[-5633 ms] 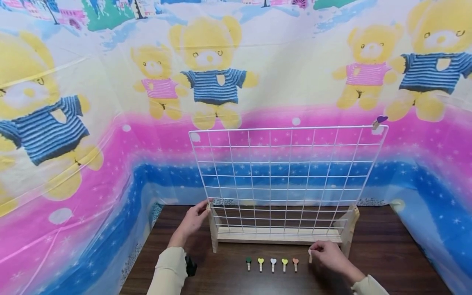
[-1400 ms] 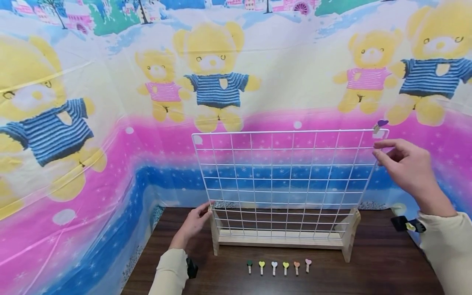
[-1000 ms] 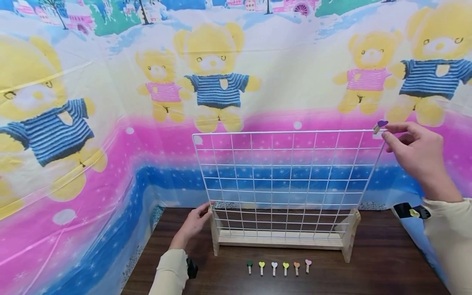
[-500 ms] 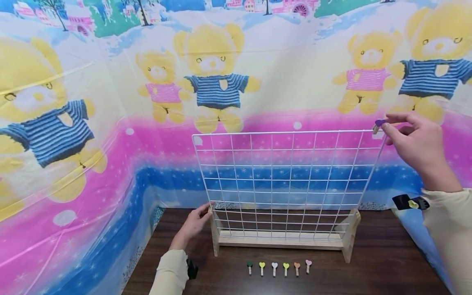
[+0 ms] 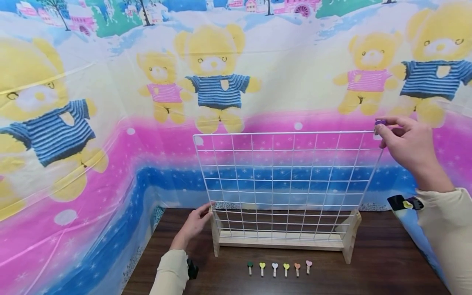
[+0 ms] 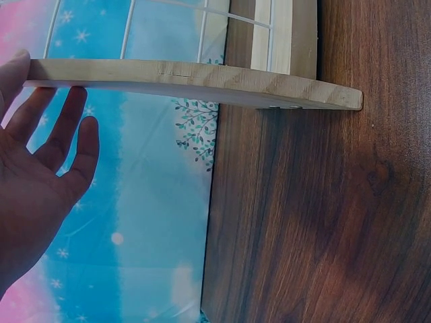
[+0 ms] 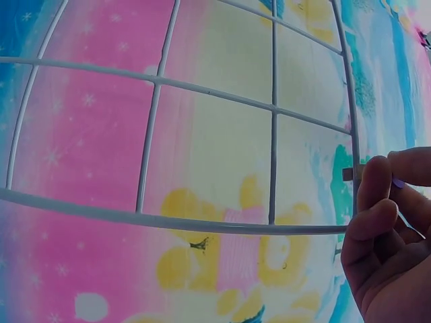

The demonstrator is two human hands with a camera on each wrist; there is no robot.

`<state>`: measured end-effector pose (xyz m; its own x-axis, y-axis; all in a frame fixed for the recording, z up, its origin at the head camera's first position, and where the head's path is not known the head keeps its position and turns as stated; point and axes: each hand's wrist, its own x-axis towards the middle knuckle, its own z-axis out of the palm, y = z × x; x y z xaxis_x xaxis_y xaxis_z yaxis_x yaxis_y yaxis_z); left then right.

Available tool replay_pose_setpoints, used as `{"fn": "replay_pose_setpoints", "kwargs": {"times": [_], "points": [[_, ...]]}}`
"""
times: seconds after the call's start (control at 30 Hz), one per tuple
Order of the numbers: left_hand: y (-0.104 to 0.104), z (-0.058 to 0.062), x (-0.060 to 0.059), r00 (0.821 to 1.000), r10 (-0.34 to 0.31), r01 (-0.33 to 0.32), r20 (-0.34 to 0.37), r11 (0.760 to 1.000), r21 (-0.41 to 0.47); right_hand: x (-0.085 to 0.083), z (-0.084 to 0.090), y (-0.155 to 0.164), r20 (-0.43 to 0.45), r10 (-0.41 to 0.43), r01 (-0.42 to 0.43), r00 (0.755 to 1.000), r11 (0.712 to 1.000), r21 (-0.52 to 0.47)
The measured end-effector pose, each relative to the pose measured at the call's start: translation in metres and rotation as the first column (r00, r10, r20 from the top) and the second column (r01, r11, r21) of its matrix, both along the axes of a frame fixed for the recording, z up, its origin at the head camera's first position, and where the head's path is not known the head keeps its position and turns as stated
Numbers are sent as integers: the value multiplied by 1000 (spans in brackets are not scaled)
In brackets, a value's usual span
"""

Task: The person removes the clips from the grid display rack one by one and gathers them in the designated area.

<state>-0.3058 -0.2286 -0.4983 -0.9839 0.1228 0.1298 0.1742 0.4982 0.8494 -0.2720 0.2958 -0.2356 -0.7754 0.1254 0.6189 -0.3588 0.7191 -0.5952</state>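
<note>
A white wire grid (image 5: 273, 133) stands upright in a pale wooden stand (image 5: 282, 243). My left hand (image 5: 194, 223) grips the top of the stand's left end piece (image 6: 195, 75); in the left wrist view the thumb lies on one face and fingers on the other. At the grid's top right corner, my right hand (image 5: 411, 143) pinches a small wooden clothespin (image 7: 347, 174) bearing a purple heart (image 5: 380, 122). The clothespin sits on the top wire, mostly hidden behind the fingers in the right wrist view.
In front of the stand lies a row of several heart clothespins: dark green (image 5: 250, 265), yellow (image 5: 262, 266), white (image 5: 274, 266), another yellow, orange (image 5: 297, 266) and pink (image 5: 308, 264). Behind the dark wooden table (image 5: 391, 254) hangs a bear-printed cloth (image 5: 295, 82).
My right hand let go of the pink clothespin at the row's right end, rose to the grid's top right corner and took hold of the purple heart clothespin. My left hand stayed on the stand.
</note>
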Motion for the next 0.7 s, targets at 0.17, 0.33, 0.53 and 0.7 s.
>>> {"fn": "replay_pose_setpoints", "kwargs": {"times": [0.17,0.33,0.53,0.7], "points": [[0,0,1,1000,0,0,4,1000,5,1,0,0,11,0,0,1000,1000,-2],[0,1,1,1000,6,-6,6,1000,-4,1,-1,2,17,39,-38,999,997,-62],[0,0,0,1000,8,-8,5,1000,-10,2,0,4,19,125,-117,992,966,-231],[0,1,1,1000,2,-2,5,1000,-14,3,-1,4,-6,160,-155,987,940,-305]]}}
